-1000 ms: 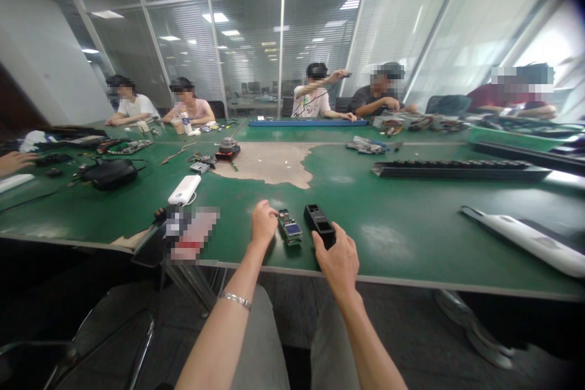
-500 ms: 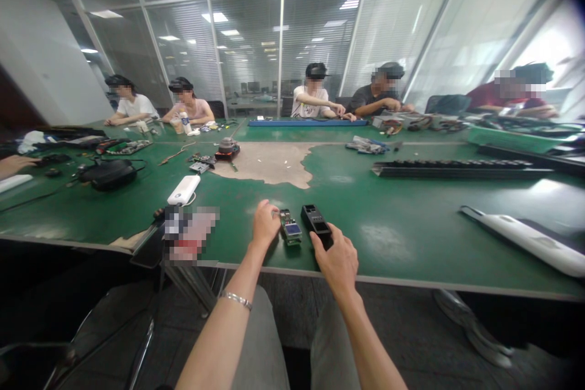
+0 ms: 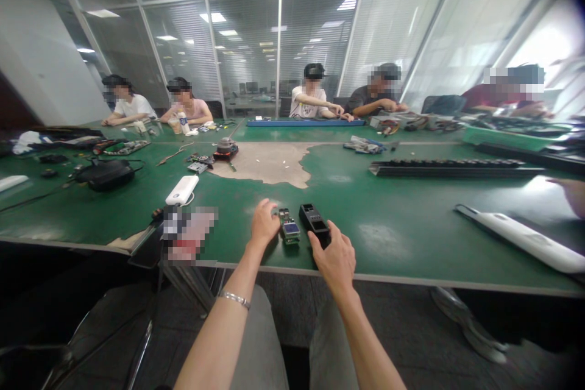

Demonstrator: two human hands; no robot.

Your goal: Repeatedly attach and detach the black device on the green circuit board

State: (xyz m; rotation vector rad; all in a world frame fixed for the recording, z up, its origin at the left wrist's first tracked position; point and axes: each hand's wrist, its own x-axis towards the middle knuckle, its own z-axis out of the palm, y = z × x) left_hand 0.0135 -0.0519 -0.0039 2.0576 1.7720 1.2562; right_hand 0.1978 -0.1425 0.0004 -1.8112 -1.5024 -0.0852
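Observation:
In front of me on the green table lies a small circuit board (image 3: 289, 229) with a little screen and several components on it. My left hand (image 3: 265, 222) rests just left of the board, fingers apart and slightly curled, holding nothing. To the right of the board lies a black plastic housing (image 3: 312, 217) with cut-out openings. My right hand (image 3: 337, 253) grips its near end, thumb on the left side and fingers on the right. The palm hides part of that end.
A white power bank (image 3: 181, 190) lies to the left. At right are a long white device (image 3: 525, 239) and a black rail (image 3: 457, 169). A bare brown patch (image 3: 274, 161) marks the tabletop. Several people sit across, and a co-worker's hand (image 3: 573, 195) shows at the right edge.
My hands, the board and the housing hold nearly the same places. A co-worker's hand has appeared at the right edge, and another person's hand at the left edge has gone from view.

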